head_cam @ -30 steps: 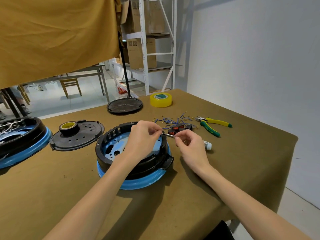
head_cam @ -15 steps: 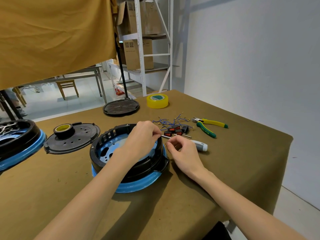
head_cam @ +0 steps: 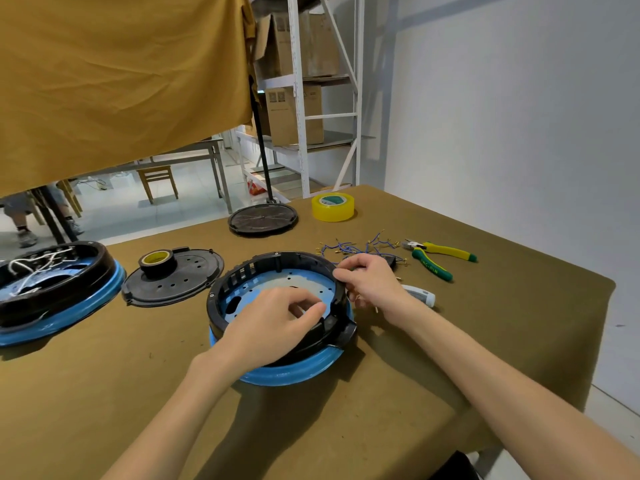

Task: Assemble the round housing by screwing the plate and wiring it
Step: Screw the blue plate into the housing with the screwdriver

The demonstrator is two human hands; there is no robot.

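Note:
The round housing point(head_cam: 277, 263), a black ring on a blue base, sits in the middle of the table. A blue perforated plate point(head_cam: 294, 282) lies inside it. My left hand point(head_cam: 273, 323) hovers over the plate near the right inner wall, thumb and forefinger tips pressed together; anything between them is too small to see. My right hand point(head_cam: 375, 285) is at the housing's right rim, with fingers curled and thumb and forefinger pinching the rim. A white-handled screwdriver point(head_cam: 420, 295) lies on the table just behind that hand. Loose blue wires point(head_cam: 360, 249) with brass ends lie beyond it.
Green-and-yellow pliers point(head_cam: 440, 259) lie at the right. Yellow tape point(head_cam: 333, 206) and a black disc point(head_cam: 263, 219) sit at the back. A black lid point(head_cam: 180, 282) carrying a tape roll point(head_cam: 157, 263) lies left of the housing. A second housing point(head_cam: 52, 292) holds white wires at far left. The table edge runs along the right.
My left hand has dropped from the screwdriver tip down into the housing. My right hand has let go of the screwdriver, which now lies on the table, and has moved to the rim.

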